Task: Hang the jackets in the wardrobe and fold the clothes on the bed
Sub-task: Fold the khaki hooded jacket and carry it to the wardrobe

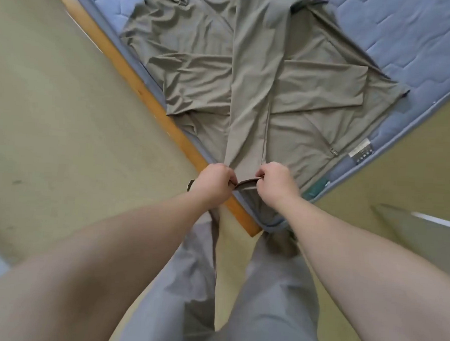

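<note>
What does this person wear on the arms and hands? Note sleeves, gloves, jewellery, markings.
Nothing. The left hand and right hand are bare: no gloves, rings or watch in view. Both forearms are uncovered as far as the picture's edge, so no sleeve shows. No bands or markings. The only clothing seen is loose grey trousers.

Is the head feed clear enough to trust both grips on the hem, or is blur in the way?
Head view: light soft and even, no glare, faint shadows in creases of the olive-grey thin jacket; left hand and right hand at its hem fairly sharp; wide-angle stretch swells the forearms low in frame; far-right white streak is blurred.
</note>
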`<state>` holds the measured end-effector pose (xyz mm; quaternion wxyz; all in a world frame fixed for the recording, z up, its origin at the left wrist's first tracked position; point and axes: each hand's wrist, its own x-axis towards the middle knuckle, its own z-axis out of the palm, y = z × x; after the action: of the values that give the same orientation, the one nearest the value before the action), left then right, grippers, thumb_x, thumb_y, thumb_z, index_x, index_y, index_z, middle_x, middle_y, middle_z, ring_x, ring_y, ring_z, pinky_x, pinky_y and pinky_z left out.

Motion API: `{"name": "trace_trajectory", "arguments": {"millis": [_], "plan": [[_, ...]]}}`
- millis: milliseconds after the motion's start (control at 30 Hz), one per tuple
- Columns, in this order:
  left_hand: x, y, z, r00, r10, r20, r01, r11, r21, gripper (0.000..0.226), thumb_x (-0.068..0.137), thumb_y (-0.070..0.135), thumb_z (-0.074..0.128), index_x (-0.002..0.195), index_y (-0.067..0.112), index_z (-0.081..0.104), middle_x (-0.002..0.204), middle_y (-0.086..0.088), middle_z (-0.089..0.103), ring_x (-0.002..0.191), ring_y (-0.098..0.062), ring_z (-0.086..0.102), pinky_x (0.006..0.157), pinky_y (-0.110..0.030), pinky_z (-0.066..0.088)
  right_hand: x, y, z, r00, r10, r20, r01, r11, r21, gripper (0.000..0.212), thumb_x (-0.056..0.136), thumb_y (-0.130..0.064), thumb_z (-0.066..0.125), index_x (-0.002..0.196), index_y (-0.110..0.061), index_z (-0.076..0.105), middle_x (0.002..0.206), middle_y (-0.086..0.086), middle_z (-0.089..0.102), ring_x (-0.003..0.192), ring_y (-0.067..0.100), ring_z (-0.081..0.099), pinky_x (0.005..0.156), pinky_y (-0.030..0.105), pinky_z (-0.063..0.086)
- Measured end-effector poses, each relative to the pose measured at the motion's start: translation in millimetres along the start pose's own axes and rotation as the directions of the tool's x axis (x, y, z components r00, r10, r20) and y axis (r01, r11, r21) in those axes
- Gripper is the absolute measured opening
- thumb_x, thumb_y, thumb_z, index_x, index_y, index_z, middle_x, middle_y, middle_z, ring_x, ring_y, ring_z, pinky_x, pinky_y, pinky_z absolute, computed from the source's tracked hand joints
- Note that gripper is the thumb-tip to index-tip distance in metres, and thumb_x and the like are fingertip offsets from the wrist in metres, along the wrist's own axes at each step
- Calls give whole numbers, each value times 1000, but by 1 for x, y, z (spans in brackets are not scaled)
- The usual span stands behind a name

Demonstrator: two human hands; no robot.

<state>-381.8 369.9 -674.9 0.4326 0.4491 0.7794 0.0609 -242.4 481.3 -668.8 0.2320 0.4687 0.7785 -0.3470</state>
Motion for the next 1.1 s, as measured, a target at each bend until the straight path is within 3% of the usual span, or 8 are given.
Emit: {"name": "trace_trajectory", "arguments": {"millis": [200,400,467,567,633,833,1000,1100], "plan": [[12,-14,35,988,144,48,-145,989,21,22,88,8,63,101,16,79,102,-3,71,97,-26,64,87,-39,55,3,21,29,990,100,-97,-95,994,56,23,88,-7,49,96,-21,65,114,7,59,102,33,59,88,38,51],[17,-9,60,981,187,-53,-187,982,-1,17,89,9,65,100,15,78,102,-1,69,98,-25,63,88,-35,53,7,38,43,956,132,-263,-97,985,143,22,90,-2,46,95,-15,62,113,8,57,95,33,56,77,34,45],[16,-3,64,985,175,-13,-175,985,-8,17,90,15,66,102,17,77,105,1,67,100,-22,63,88,-31,51,6,46,47,945,183,-271,-137,974,183,25,90,-1,47,100,-17,64,117,5,55,100,31,55,80,32,44],[14,3,55,981,159,110,-167,984,65,22,91,20,63,110,19,74,116,0,64,107,-23,61,92,-31,50,-3,51,48,961,241,-136,-224,965,134,36,93,-6,52,123,-21,65,133,4,47,122,28,47,99,36,45],[11,8,38,981,141,135,-157,981,113,25,90,15,59,109,19,74,120,-1,63,111,-25,60,93,-33,50,-15,47,40,959,277,-65,-273,959,74,40,93,-12,55,130,-23,64,136,5,46,129,28,43,107,38,41],[23,26,-46,998,25,60,-37,977,210,24,93,14,55,108,19,73,117,-3,66,107,-25,61,86,-32,49,-34,14,-1,949,315,-7,-312,942,122,37,91,-9,51,123,-18,67,130,8,53,120,32,53,102,40,48],[77,29,-135,990,-107,-92,114,991,72,18,95,18,51,94,18,69,93,-2,69,87,-24,64,74,-32,51,-4,-19,-51,941,337,-20,-323,914,244,34,90,-14,52,119,-18,69,130,9,58,117,33,59,99,41,52],[141,17,-188,965,-211,-156,200,976,-82,14,90,19,55,84,20,68,90,-5,74,89,-26,70,81,-34,57,46,-41,-84,933,354,-68,-308,882,358,33,87,-16,54,116,-17,71,127,10,65,117,33,61,99,39,53]]}}
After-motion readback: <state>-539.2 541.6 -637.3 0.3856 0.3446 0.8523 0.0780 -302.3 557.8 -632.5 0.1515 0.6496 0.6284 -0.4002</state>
